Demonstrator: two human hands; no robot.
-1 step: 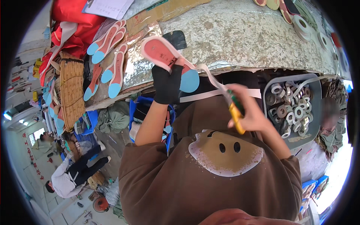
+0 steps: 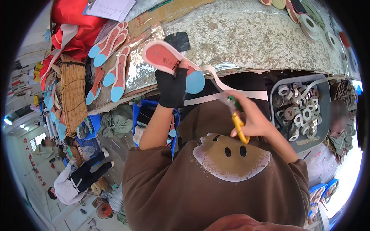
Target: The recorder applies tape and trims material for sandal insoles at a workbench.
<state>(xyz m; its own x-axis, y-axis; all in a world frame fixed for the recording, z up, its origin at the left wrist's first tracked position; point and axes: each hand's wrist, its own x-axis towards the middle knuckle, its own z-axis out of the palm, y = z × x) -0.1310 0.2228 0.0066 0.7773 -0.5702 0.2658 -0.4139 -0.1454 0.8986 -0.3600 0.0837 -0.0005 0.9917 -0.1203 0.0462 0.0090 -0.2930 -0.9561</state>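
Note:
My left hand [image 2: 171,87], in a black fingerless glove, grips an insole [image 2: 161,54] over the front of the workbench. The insole is red with a pale rim and a light blue toe part. From its edge a white strip [image 2: 219,81] curves off to the right, towards a wider pale band across my lap. My right hand [image 2: 252,116] is closed round yellow-handled scissors [image 2: 239,129]. Their blades, partly blurred, point up and left by the strip; whether they touch it I cannot tell. A black patch [image 2: 178,41] lies behind the insole.
More insoles [image 2: 120,75] lie on the left of the workbench [image 2: 250,36], beside a woven basket [image 2: 73,96]. At right, a grey bin [image 2: 327,111] holds several tape rolls [image 2: 307,115]. A blue crate [image 2: 176,144] stands below my left arm. A person [image 2: 71,183] is far left.
My right hand and the scissors have shifted left and slightly down. The strip, along the blades before, now runs clear of my hand to the right. My left hand keeps hold of the insole.

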